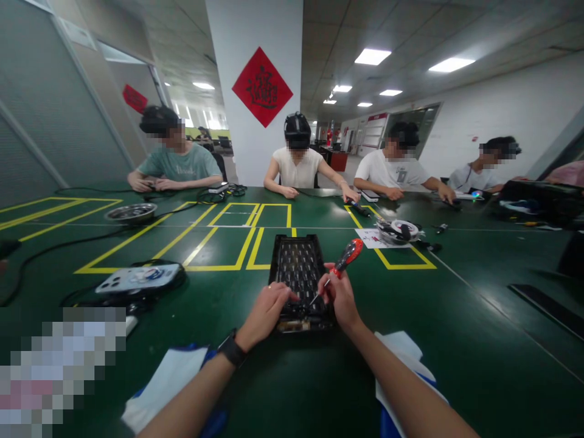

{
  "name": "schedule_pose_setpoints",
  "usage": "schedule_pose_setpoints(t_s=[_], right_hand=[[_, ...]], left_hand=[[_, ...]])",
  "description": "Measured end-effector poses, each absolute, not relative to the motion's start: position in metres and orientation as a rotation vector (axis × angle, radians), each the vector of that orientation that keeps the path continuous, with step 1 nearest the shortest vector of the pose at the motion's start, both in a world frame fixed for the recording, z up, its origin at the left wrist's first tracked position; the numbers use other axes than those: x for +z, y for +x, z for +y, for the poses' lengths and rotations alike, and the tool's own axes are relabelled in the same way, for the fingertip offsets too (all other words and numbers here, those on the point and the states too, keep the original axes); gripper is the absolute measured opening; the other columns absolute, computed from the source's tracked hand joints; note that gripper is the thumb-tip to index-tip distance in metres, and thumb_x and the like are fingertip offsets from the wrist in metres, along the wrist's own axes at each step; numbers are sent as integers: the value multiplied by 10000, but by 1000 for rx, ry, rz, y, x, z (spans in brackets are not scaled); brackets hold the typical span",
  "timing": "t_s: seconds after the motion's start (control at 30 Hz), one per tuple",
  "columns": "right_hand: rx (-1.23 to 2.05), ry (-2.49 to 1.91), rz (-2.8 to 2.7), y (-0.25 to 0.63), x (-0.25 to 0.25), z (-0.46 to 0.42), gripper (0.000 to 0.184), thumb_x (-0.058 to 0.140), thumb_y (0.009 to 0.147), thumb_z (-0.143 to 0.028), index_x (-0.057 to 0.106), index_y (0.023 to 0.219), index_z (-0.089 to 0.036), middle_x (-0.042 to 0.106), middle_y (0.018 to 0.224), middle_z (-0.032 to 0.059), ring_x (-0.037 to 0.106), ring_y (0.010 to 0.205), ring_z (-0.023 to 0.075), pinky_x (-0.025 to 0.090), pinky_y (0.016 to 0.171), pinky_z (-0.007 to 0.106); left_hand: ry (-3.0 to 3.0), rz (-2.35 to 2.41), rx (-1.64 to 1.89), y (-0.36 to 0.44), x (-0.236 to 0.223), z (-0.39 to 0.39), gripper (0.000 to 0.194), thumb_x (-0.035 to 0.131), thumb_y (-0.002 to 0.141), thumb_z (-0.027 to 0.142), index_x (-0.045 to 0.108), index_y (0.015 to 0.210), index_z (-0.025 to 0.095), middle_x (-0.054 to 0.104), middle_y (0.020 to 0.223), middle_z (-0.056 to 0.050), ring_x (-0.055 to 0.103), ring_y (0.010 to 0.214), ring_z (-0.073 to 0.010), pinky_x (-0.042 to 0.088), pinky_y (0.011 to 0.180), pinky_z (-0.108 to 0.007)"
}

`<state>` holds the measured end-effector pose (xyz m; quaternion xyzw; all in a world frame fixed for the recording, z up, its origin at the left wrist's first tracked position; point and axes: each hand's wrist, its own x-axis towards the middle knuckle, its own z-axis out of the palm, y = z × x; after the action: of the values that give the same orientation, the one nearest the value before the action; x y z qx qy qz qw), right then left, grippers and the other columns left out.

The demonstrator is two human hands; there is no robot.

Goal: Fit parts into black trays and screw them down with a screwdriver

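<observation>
A long black case (pixel 297 258) with rows of small cells inside lies on the table, its length pointing away from me. My right hand (pixel 341 295) grips a screwdriver (pixel 350 254) with a red and black handle, tilted so that its thin shaft points down and left into the near part of the case. From the left side, my left hand (pixel 269 307) reaches over the case's edge, fingers bent together at dark parts near the screwdriver tip. What those fingers pinch, if anything, is too small and dark to make out.
On the green table (pixel 219 359) lie a phone (pixel 139 278) among cables, a metal bowl (pixel 131 213), a coiled white cable (pixel 401 231) on paper, and a dark flat bar (pixel 547 310). Several people sit across, one hand (pixel 350 194) on a black tool.
</observation>
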<state>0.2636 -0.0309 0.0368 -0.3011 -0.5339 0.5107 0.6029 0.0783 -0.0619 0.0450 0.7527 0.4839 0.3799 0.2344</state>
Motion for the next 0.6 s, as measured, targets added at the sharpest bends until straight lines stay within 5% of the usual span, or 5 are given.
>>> schedule_pose_setpoints(t_s=[0.37,0.6], right_hand=[[1186,-806,-1387,257,48,-43,300,417,874,-359,392,1132,-209,583,617,-42,406,384,48,319,407,178],[1122,-811,-1325,259,49,-41,307,438,868,-358,398,1141,-223,548,616,-56,408,404,43,315,417,174]], left_hand=[[2067,1419,1128,76,56,-62,351,360,891,365,633,792,168,608,817,-38,522,814,-157,385,773,-277],[2238,1153,710,99,99,-43,225,532,793,379,630,819,178,631,790,-14,551,707,-134,404,656,-233]])
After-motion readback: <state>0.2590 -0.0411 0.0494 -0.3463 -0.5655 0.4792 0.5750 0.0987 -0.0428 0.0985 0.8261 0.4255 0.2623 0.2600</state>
